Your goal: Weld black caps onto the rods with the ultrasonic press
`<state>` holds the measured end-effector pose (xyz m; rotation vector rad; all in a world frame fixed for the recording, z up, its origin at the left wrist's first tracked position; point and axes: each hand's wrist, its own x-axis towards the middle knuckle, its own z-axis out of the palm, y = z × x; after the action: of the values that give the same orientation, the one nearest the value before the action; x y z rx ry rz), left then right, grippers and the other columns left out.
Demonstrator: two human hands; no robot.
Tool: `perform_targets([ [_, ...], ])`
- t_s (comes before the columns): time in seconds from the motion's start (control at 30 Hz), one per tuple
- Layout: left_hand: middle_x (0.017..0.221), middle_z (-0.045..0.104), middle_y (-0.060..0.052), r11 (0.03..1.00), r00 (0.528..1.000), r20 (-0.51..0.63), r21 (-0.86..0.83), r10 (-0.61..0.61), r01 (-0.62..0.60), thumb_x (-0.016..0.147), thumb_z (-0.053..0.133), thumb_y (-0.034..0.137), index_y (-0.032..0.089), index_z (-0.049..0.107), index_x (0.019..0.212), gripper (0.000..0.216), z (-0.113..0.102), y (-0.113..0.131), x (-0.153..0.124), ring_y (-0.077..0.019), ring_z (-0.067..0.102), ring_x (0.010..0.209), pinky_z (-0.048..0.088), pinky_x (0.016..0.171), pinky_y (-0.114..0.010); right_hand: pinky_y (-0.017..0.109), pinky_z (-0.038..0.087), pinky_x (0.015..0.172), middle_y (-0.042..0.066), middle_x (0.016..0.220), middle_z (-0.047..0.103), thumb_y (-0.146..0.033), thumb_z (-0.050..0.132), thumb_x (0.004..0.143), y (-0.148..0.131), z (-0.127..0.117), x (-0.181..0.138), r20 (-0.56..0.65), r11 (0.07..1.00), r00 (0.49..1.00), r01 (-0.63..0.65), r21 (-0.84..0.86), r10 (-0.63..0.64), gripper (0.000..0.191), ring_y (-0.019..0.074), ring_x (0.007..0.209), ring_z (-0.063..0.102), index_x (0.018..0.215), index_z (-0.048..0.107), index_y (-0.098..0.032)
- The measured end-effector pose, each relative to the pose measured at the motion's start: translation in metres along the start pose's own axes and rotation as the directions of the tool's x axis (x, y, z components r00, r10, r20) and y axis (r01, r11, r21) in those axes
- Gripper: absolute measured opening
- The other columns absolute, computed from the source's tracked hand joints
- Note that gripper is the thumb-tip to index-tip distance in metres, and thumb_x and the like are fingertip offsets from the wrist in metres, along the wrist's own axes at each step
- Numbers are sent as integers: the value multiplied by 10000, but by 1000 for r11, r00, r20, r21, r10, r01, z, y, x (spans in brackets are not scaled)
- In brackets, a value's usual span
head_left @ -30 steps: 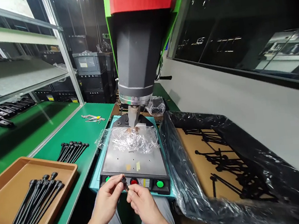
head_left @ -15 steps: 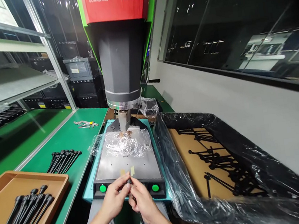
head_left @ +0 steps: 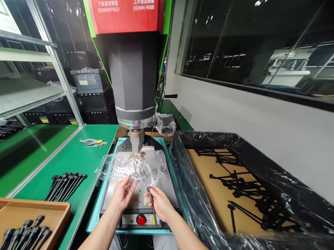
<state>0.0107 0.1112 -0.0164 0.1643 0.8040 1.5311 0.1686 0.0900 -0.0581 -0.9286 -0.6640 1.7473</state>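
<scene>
My right hand [head_left: 160, 202] grips a thin black rod with a thicker head [head_left: 153, 207], held upright with its head at my fingertips and its shaft hanging down. My left hand [head_left: 124, 194] is open over the metal plate [head_left: 109, 197] of the press, its fingers apart and at the near edge of a crumpled clear plastic sheet [head_left: 135, 167]. Whether those fingers touch the plastic I cannot tell. Above the sheet stands the metal tip [head_left: 136, 141] of the press head [head_left: 131, 72]. A red button [head_left: 141, 220] shows on the press's front, between my forearms.
On the left, a brown tray [head_left: 62, 211] holds several black rods, and more rods [head_left: 66, 186] lie on the green table [head_left: 76, 160] near some hand tools [head_left: 93, 142]. To the right is a plastic-lined box [head_left: 205, 201] with many scattered rods [head_left: 264, 198].
My hands have moved apart and forward over the plate. The left has let go and opened, while the right keeps the rod. The red button has come into sight.
</scene>
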Motion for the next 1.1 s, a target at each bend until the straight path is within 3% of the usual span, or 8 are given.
perform_targets([
  [0.13,877,704,-50,999,1000,22,53,-13,12,763,707,64,141,634,884,161,2,3,-11,-129,689,710,599,648,-225,231,385,543,-1,778,618,-499,814,586,1,11,20,49,997,996,77,-26,-76,598,115,586,532,1036,572,-189],
  [0.3,911,692,-28,997,993,115,70,29,-37,778,709,128,182,622,1028,270,10,12,-19,-120,685,719,587,636,-216,260,420,629,28,898,629,-498,760,669,-7,33,39,193,989,972,143,-29,-135,600,152,722,580,1149,549,-209],
  [0.43,718,606,59,997,978,205,66,28,-42,728,748,132,246,564,1157,481,16,17,-20,-62,591,534,508,497,-157,287,462,664,19,894,612,-506,720,698,-21,48,49,179,970,957,240,-41,-229,569,164,736,584,1146,514,-222],
  [0.53,646,558,79,996,969,248,89,8,-31,671,794,166,214,588,1087,466,18,19,-19,-51,532,481,454,457,-151,309,485,646,27,873,624,-515,661,738,-29,47,53,143,921,936,343,-185,-320,538,173,691,581,1149,517,-200],
  [0.63,643,567,63,985,977,211,166,10,-46,634,827,250,166,611,897,351,17,20,-15,-52,514,489,405,444,-151,338,491,732,60,940,654,-458,650,761,-37,38,53,142,802,872,487,-347,-468,456,209,793,600,1111,566,-179],
  [0.73,692,594,40,958,984,165,264,64,-107,616,836,343,158,607,819,357,12,23,-10,-78,550,567,414,487,-176,357,452,854,61,997,674,-325,672,739,-47,31,55,155,706,824,551,-445,-545,363,236,916,600,1069,614,-186],
  [0.9,874,672,-70,930,982,160,333,103,-152,653,782,461,144,653,792,369,9,27,-6,-182,628,825,493,702,-272,344,466,790,44,911,685,-261,643,696,-56,35,75,169,584,766,596,-551,-621,318,225,827,605,1006,661,-189],
  [1.1,730,664,-50,940,979,198,321,50,-113,709,717,516,178,604,807,369,14,26,-4,-212,655,743,492,681,-308,331,462,819,46,969,676,-280,663,704,-61,48,99,166,534,739,605,-591,-653,343,219,867,604,1042,674,-221],
])
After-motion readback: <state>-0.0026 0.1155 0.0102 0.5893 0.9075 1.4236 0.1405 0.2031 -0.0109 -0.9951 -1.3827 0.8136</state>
